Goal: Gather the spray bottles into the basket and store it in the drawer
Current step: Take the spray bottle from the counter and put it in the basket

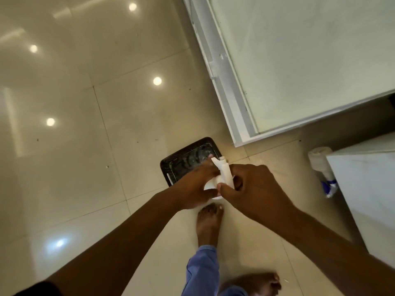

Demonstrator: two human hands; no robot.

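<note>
A white spray bottle (224,172) is held between both hands above the floor. My left hand (195,186) grips its body from the left, and my right hand (254,186) wraps it from the right, near the trigger head. Just beyond the hands, a dark woven basket (171,165) sits on the tiled floor, partly hidden by my left hand; what lies inside it is unclear. A second spray bottle (322,167), white with a blue label, lies on the floor at the right, against a white cabinet.
A large open white drawer (299,60) juts out at the upper right, its corner close to the basket. A white cabinet (367,189) stands at the right. My bare feet (208,223) are on the glossy tiles below the hands.
</note>
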